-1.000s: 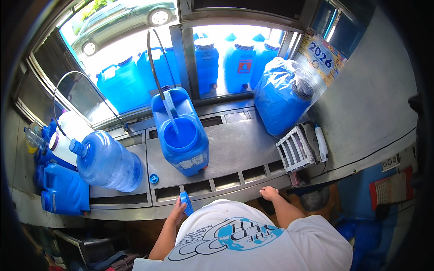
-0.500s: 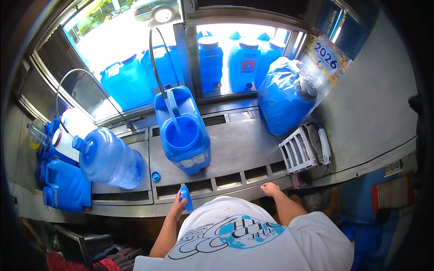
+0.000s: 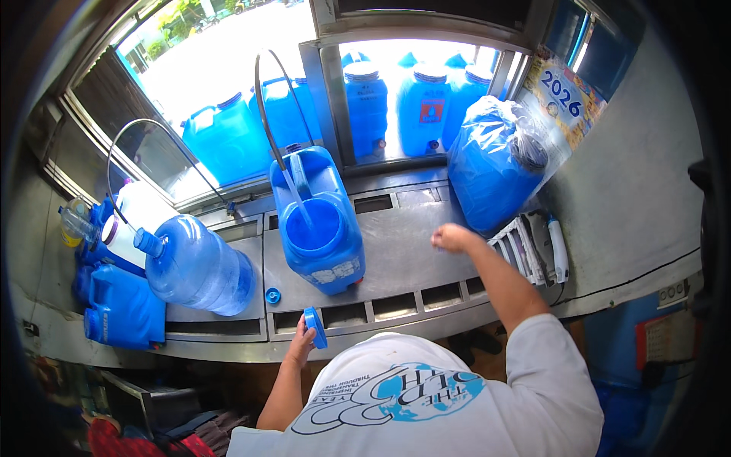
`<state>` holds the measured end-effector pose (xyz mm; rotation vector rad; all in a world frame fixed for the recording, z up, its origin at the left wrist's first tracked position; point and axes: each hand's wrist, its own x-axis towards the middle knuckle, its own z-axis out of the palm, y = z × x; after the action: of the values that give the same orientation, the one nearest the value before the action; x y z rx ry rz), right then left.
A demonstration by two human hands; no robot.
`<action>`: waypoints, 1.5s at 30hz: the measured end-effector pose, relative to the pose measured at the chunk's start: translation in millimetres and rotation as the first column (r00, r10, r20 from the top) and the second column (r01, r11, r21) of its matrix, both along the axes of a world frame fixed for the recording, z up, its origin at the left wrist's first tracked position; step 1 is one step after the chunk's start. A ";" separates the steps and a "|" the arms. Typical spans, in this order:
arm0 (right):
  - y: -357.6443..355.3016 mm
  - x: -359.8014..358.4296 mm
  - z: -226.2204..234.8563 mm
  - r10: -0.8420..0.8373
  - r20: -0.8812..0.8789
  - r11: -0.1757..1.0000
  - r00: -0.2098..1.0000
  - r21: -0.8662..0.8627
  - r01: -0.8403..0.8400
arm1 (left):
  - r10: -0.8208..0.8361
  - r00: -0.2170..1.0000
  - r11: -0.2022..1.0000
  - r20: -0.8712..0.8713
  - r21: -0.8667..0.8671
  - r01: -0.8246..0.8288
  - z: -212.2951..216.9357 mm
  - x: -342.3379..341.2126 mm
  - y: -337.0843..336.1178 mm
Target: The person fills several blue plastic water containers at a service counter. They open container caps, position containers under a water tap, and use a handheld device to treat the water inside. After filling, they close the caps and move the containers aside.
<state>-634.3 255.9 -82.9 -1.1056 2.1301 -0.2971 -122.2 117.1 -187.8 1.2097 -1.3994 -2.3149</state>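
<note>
looks bright blue on the open jug (image 3: 326,261), patchy white on its front. shows plain blue on the round lid (image 3: 315,328). goes pale blue on the clear bottle (image 3: 199,266). is white on the shirt (image 3: 533,388), with black letters and blue-green shapes.

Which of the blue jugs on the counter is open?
The middle jug, under the taller hose: its wide mouth is uncovered, showing the inside. The bagged jug, round jug and front-left jug have caps on.
</note>
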 end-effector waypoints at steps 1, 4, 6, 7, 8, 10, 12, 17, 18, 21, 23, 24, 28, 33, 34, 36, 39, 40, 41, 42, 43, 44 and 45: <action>-14.5 -4.8 20.4 -0.051 0.009 0.999 0.999 0.011 0.051 | 0.004 1.000 1.000 0.007 -0.002 -0.004 -0.2 0.5 -0.7; -26.5 -25.4 20.1 -0.136 0.062 0.936 0.989 -0.319 0.149 | -0.022 0.999 1.000 0.032 -0.005 0.022 0.9 -1.4 -0.6; -30.3 -22.6 6.2 -0.251 0.355 0.812 0.901 -0.430 0.395 | -0.037 0.998 0.999 0.052 -0.005 0.037 -0.1 1.0 0.7; -26.9 -17.5 -4.5 -0.268 0.355 0.802 0.895 -0.432 0.412 | -0.029 0.998 1.000 0.053 -0.007 0.029 -2.4 3.9 0.8; -21.0 -7.6 -22.0 -0.283 0.358 0.794 0.890 -0.433 0.427 | -0.017 0.998 1.000 0.057 -0.009 0.018 -5.3 8.8 0.3; -4.5 23.4 -43.5 -0.289 0.342 0.787 0.894 -0.447 0.426 | 0.050 0.997 0.999 0.057 -0.014 -0.049 -7.1 20.8 0.2; 21.6 52.0 -65.0 -0.318 0.294 0.806 0.901 -0.417 0.420 | 0.138 0.990 0.990 0.040 -0.019 -0.137 -2.6 26.9 -3.3; 87.2 76.0 -111.0 -0.341 0.084 0.916 0.936 -0.194 0.351 | 0.055 0.987 0.986 -0.151 -0.150 -0.078 43.3 22.2 -57.0; 94.2 78.7 -108.4 -0.335 0.037 0.931 0.941 -0.140 0.337 | -0.022 0.988 0.979 -0.152 -0.203 -0.009 62.0 18.3 -76.9; 109.0 83.5 -103.9 -0.388 0.118 0.911 0.914 -0.098 0.400 | -0.062 0.993 0.932 -0.097 -0.363 0.023 133.3 3.0 -126.8; 109.4 82.0 -112.5 -0.347 0.097 0.927 0.933 -0.118 0.357 | -0.087 0.982 0.893 -0.170 -0.451 0.001 162.5 0.9 -163.0; 103.7 82.3 -113.3 -0.329 0.091 0.931 0.940 -0.135 0.339 | -0.033 0.974 0.895 -0.226 -0.441 -0.072 156.4 14.8 -188.4; 82.2 93.4 -86.9 -0.325 0.042 0.934 0.945 -0.143 0.328 | 0.055 0.827 0.939 -0.560 -0.253 -0.234 154.1 3.8 -202.1; 71.8 88.8 -92.4 -0.349 0.222 0.891 0.911 -0.222 0.395 | 0.159 0.709 0.957 -0.687 -0.069 -0.282 136.5 -35.1 -138.5; 70.0 89.5 -90.3 -0.351 0.248 0.890 0.903 -0.213 0.404 | 0.177 0.715 0.950 -0.676 -0.071 -0.303 127.7 -34.0 -125.7; 67.4 92.9 -79.0 -0.360 0.239 0.904 0.902 -0.149 0.401 | 0.203 0.714 0.943 -0.670 -0.064 -0.328 126.5 -38.5 -103.1; 68.4 94.6 -80.5 -0.359 0.223 0.916 0.906 -0.104 0.388 | 0.203 0.692 0.950 -0.693 -0.032 -0.311 144.9 -46.4 -77.0; 70.5 94.6 -82.4 -0.355 0.215 0.919 0.910 -0.099 0.382 | 0.192 0.681 0.956 -0.706 -0.021 -0.291 150.0 -48.3 -72.6; 71.6 94.6 -87.8 -0.350 0.220 0.922 0.910 -0.090 0.376 | 0.183 0.674 0.962 -0.716 -0.010 -0.273 157.2 -49.8 -69.1; 72.6 95.4 -96.0 -0.349 0.226 0.924 0.909 -0.079 0.375 | 0.197 0.671 0.957 -0.715 -0.010 -0.291 164.5 -52.7 -66.2; 72.1 94.7 -104.2 -0.350 0.231 0.925 0.908 -0.069 0.374 | 0.209 0.668 0.951 -0.714 -0.010 -0.308 172.3 -56.6 -64.4; 71.4 91.7 -116.7 -0.324 0.220 0.933 0.920 -0.085 0.349 | 0.220 0.666 0.947 -0.713 -0.009 -0.322 178.8 -60.4 -64.4; 70.4 89.5 -127.7 -0.298 0.210 0.941 0.931 -0.099 0.324 | 0.231 0.653 0.934 -0.722 -0.024 -0.357 183.3 -63.8 -66.6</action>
<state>-544.8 326.3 -210.6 -0.7682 2.1295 -0.6757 -186.1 50.5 -4.4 0.3469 -0.9761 -2.0229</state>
